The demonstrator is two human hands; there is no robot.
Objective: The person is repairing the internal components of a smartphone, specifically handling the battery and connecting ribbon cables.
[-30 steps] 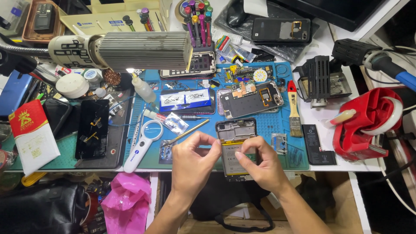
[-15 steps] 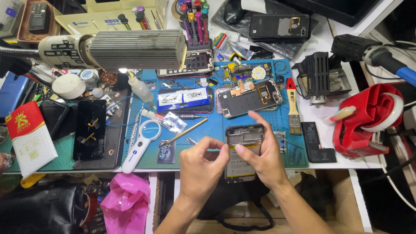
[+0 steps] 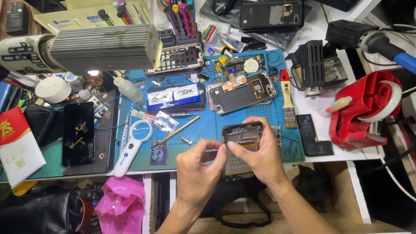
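I hold the open phone (image 3: 241, 143) at the worktop's near edge, right hand (image 3: 260, 158) clamped on it. Left hand (image 3: 198, 167) pinches its left side; I keep the frame level and my pull gentle.

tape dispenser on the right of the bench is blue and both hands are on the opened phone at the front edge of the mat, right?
Not quite: the tape dispenser is red, as the head view shows. The left hand and right hand are both on the opened phone at the mat's front edge.
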